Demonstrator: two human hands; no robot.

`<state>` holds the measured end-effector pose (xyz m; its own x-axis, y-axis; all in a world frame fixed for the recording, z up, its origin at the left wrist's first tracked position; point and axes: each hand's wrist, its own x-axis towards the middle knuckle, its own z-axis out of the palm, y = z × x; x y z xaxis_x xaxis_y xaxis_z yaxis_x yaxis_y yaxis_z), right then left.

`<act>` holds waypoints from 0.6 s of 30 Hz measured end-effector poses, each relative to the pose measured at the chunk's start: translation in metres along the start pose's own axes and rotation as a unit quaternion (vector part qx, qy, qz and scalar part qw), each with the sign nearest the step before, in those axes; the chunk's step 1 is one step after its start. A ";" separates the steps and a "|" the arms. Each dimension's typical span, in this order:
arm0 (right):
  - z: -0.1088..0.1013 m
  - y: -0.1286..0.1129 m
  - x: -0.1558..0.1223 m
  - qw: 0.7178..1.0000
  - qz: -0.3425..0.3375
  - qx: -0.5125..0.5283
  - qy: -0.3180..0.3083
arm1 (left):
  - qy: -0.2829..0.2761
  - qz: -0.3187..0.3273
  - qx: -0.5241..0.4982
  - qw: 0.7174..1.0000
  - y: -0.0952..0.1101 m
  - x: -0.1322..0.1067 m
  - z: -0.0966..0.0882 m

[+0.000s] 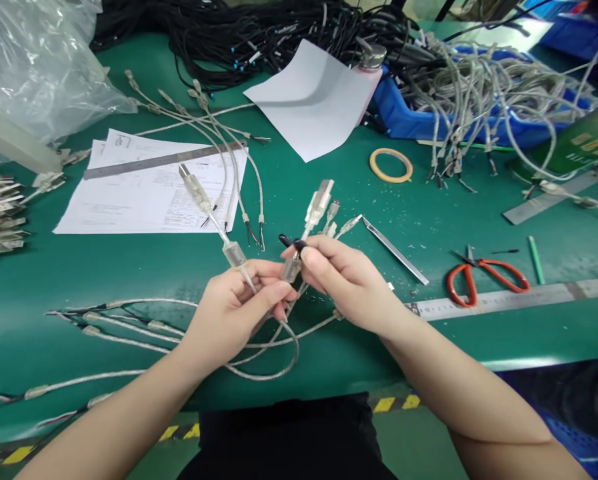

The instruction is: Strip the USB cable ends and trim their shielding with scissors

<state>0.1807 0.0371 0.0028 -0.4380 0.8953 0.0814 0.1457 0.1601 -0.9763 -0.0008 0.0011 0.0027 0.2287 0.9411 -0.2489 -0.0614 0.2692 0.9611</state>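
Note:
My left hand (pixel 239 307) is closed on a clear-jacketed USB cable, pinching it just below its bead. The cable's plug (pixel 195 187) points up and left, and its clear bead (pixel 234 254) sits above my fingers. My right hand (pixel 346 277) is closed on a second such cable, whose USB plug (pixel 319 203) points up. A small dark piece (pixel 299 245) shows at the right fingertips; its kind is unclear. Between the hands hangs that cable's bead (pixel 291 269), touched by the left fingertips. More cables (pixel 143 327) with stripped ends lie beneath.
Red-handled pliers (pixel 489 273), a steel ruler (pixel 499 299) and a craft knife (pixel 396 250) lie right. Tape (pixel 391 165) sits farther back. A blue bin (pixel 403 120) overflows with cables. Papers (pixel 129 200) lie left; black cables (pixel 203 33) heap behind.

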 end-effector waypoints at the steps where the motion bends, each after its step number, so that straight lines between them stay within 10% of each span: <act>1: -0.001 0.000 0.001 0.999 0.010 0.038 0.004 | -0.011 -0.004 -0.014 1.000 -0.001 0.002 -0.001; 12: -0.001 -0.006 0.002 0.975 0.079 0.196 -0.073 | -0.279 -0.128 0.046 0.951 0.010 0.005 0.000; 18: 0.003 0.000 0.003 0.991 0.042 0.101 0.071 | -0.055 -0.034 0.064 0.996 0.010 0.004 0.003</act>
<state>0.1766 0.0380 0.0021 -0.3003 0.9538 0.0116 -0.0110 0.0087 -0.9999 0.0024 0.0074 0.0116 0.3330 0.8915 -0.3071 0.0808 0.2975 0.9513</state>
